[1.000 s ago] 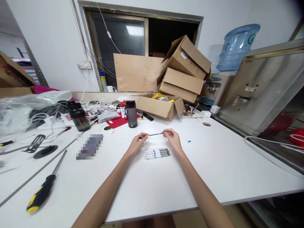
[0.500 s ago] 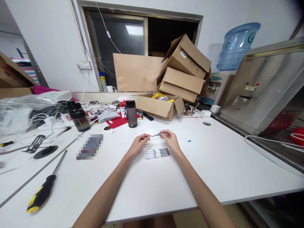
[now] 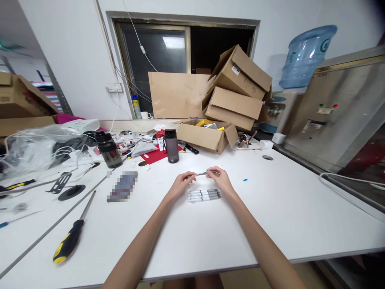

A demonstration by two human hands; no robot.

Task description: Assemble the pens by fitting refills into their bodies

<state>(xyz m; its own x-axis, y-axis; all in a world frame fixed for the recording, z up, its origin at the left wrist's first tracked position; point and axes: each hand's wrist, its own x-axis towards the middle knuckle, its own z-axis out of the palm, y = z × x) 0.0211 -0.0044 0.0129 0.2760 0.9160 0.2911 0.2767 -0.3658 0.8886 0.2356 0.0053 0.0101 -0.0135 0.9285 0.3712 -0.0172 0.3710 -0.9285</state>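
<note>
Between my two hands a slim grey-and-white pen (image 3: 201, 174) is held level above the white table (image 3: 192, 237). The fingertips of my left hand (image 3: 182, 183) pinch its left end, and my right hand (image 3: 220, 179) pinches the grey right end. My fingers cover both ends, so only a short middle length shows. Just nearer to me, several white-and-grey pens (image 3: 204, 195) lie side by side in a neat row, grey ends to the right. Neither hand touches that row.
Left of my arms lie a screwdriver (image 3: 70, 237) and a blurred-out flat object (image 3: 123, 186). Two dark bottles, one a grey bottle (image 3: 172, 147), stand farther back. Behind them are an open cardboard box (image 3: 204, 137) and tangled cables. A small blue scrap (image 3: 245, 180) lies right.
The camera has turned slightly left, so everything sits farther right in view. Both hands still hold the pen, with a slightly shorter length showing between the fingertips.
</note>
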